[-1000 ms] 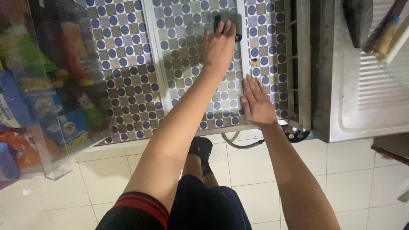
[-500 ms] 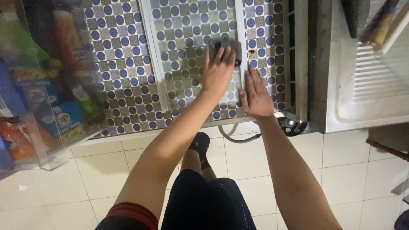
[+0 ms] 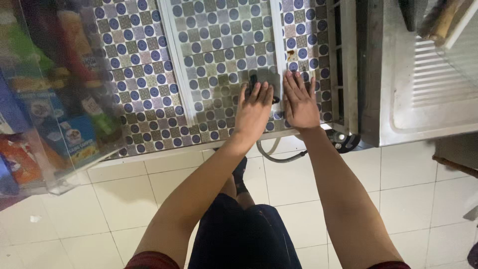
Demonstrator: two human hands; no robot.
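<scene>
So my left hand [image 3: 254,108] was flat over the dark handle [image 3: 253,82] on the glass sliding lid [image 3: 219,50], near the patterned freezer's [image 3: 134,74] front edge, fingers together. Right hand [image 3: 300,102] lay just beside it, fingers spread, gripping nothing.

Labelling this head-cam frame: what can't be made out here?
- Dark handle on the patterned sliding lid, head view: mostly covered by the left hand, shape unclear.
- Whether the right hand presses or only rests flat: cannot tell.
- Packets in the clear case: blurred behind glare.
- Things on the steel drainboard: cut off by the top edge.
- Grey hose: ends hidden under the cabinet.
</scene>
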